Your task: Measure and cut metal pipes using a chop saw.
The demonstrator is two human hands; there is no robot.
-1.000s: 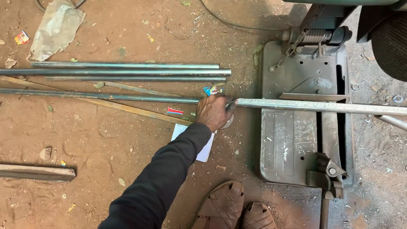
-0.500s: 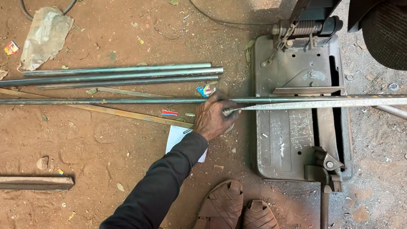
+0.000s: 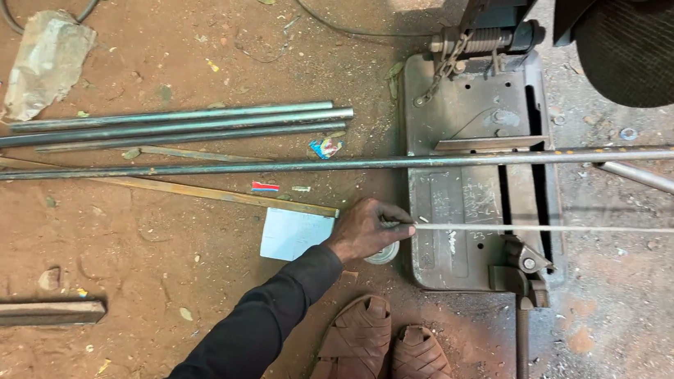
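One hand (image 3: 368, 230) shows, on a dark sleeve; by its reach from the left of the body I judge it the left. Its fingers are closed around the end of a thin pale rod (image 3: 564, 229), which runs right across the base (image 3: 467, 210) of a chop saw, near the vise (image 3: 521, 265). The other hand is out of view. A longer dark bar (image 3: 356, 165) lies across the base behind it, and more bars (image 3: 179, 121) rest on the dirt to the left. A white card (image 3: 293, 235) lies just beside the wrist; sandals (image 3: 386, 367) stand below.

To do this well, I would keep the rod flat on the base, square against the fence and clear of the dark bar, with the grip well left of the blade (image 3: 664, 48) line.
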